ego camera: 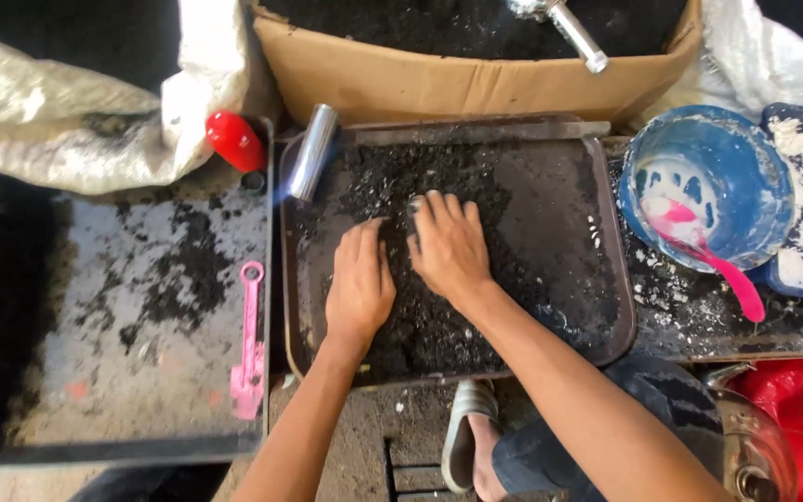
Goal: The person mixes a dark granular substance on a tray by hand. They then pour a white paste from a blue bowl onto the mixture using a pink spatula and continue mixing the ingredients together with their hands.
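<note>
The fingers (434, 216) of the right hand (448, 251) lie spread and flat, palm down, pressed into the dark crumbly soil (439, 316) that covers much of a shallow brown tray (606, 307); they grip nothing, and their splay suits pushing or levelling loose material rather than picking anything up. The left hand (360, 284) rests just beside it, fingers extended and held closer together, also open and flat on the soil, so the two hands work the same patch from either side. The tray's raised rim keeps the soil from spilling, and it sits directly in front of the person, close enough for both forearms to reach it easily. A shiny metal cylinder (312, 151) leans over the tray's far left corner, within reach of the left hand. To the left, a flat grey board (95, 372) carries scattered soil and a pink plastic tool (250, 344), laid aside. A red round object (236, 141) sits at the board's far edge, next to a pale woven sack (58, 121). Beyond the tray, an open cardboard box (476, 84) holds more dark soil, placed where it can feed the tray. To the right, a blue bowl (755, 167) smeared with white powder holds a pink spoon (713, 260), its handle hanging over the rim. Below the tray, a foot in a sandal (467, 437) shows on the floor.
</note>
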